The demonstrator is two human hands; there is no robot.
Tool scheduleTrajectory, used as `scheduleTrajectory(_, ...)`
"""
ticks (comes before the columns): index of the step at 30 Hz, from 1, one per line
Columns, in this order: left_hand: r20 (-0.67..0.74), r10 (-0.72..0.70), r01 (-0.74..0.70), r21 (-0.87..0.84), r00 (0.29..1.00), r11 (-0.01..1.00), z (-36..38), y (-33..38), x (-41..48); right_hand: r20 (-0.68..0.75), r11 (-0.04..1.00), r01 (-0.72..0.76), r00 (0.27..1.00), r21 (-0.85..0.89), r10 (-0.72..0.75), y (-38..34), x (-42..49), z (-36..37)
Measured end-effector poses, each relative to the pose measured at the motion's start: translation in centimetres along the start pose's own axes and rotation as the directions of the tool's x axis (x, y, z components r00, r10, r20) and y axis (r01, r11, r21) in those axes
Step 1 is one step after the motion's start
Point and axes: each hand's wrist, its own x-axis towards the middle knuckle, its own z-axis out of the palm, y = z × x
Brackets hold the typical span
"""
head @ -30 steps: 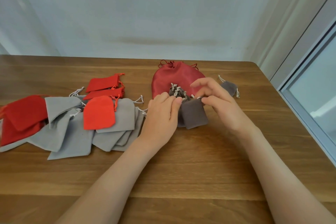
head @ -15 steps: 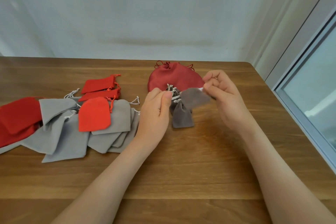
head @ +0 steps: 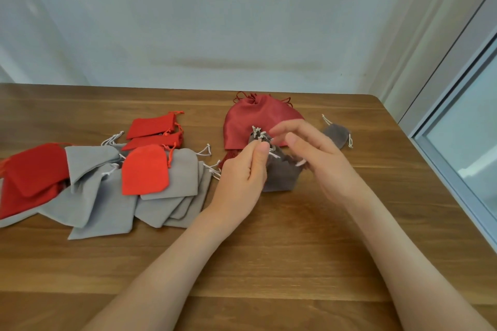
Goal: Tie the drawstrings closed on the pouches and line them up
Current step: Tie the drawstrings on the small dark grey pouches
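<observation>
Toward the right of the middle of the wooden table point(head: 269, 250), a dark grey pouch point(head: 281, 176) hangs between the two hands, its lower edge at or just above the tabletop. The left hand point(head: 242, 177) has thumb and forefinger pressed together on the gathered mouth of this pouch, pinching it at its left top corner. The right hand point(head: 325, 164) is curved over the pouch's right side with its fingers point(head: 285, 133) bent and blurred. A white drawstring point(head: 300, 162) end shows just under its thumb, but I cannot tell whether the hand is pinching the cord or is merely beside it. Just behind the hands, a cluster of white knotted cords point(head: 259, 134) sticks up from more dark grey fabric. Behind that lies a large dark red satin pouch point(head: 252, 118), its mouth toward the far edge of the table. To its right, nearer the far right corner, a small dark grey pouch point(head: 336, 134) lies alone with its mouth drawn in. The left half of the table carries an overlapping heap of light grey pouches point(head: 107, 201), with red pouches point(head: 145, 172) lying on them and behind them, reaching to the left edge. A pale wall point(head: 215, 21) stands behind the table and a window point(head: 470, 129) runs along the right side.
</observation>
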Motion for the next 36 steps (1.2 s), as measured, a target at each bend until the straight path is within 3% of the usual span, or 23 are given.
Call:
scheduleTrajectory(4, -0.006, 0.018, -0.018, -0.052, 1.0, 0.999, -0.3, 0.0, 0.1, 0.081, 0.98, 0.003, 0.997, -0.197, 0.013, -0.3, -0.1, 0.4)
scheduleTrajectory(7, 0.076, 0.022, -0.005, -0.216, 0.997, 0.976, -0.6, 0.3, 0.0, 0.117, 0.983, -0.014, 0.992, -0.181, 0.036, -0.4, -0.2, 0.6)
scheduleTrajectory(9, 0.096, 0.024, -0.001, -0.238, 0.995, 0.971, -0.7, 0.1, -0.1, 0.135, 0.987, -0.021, 0.99, -0.162, 0.044, -0.5, -0.3, 0.5)
scheduleTrajectory(11, 0.075, 0.029, -0.015, -0.177, 0.997, 0.984, -0.7, 0.1, 0.0, 0.13, 0.986, -0.025, 0.99, -0.167, 0.047, -0.6, -0.4, 0.4)
scheduleTrajectory(14, -0.032, 0.153, -0.149, 0.097, 0.988, 0.984, -0.7, 0.2, 0.2, 0.13, 0.984, -0.034, 0.99, -0.177, 0.057, -0.7, -0.4, 0.3)
scheduleTrajectory(16, -0.102, 0.186, -0.163, 0.201, 0.977, 0.966, -0.6, 0.3, 0.2, 0.132, 0.981, -0.033, 0.989, -0.189, 0.058, -0.7, -0.4, 0.3)
scheduleTrajectory(20, -0.127, -0.029, 0.036, 0.059, 0.991, 0.998, -0.1, 0.9, -0.1, 0.13, 0.98, -0.027, 0.99, -0.196, 0.053, -0.3, -0.3, 0.4)
scheduleTrajectory(23, -0.116, -0.098, 0.105, 0.059, 0.988, 0.993, 0.3, 1.0, -0.3, 0.059, 0.976, -0.011, 0.998, -0.218, 0.025, 0.1, -0.2, 0.8)
scheduleTrajectory(33, -0.142, 0.025, -0.011, 0.096, 0.99, 0.995, 0.5, 1.2, -0.7, -0.064, 0.981, 0.059, 0.995, -0.183, -0.071, 0.0, 0.1, 1.4)
scheduleTrajectory(36, -0.166, 0.012, 0.016, 0.17, 0.986, 0.985, 0.6, 0.6, -0.6, -0.087, 0.973, 0.05, 0.994, -0.227, -0.071, 0.1, 0.0, 1.4)
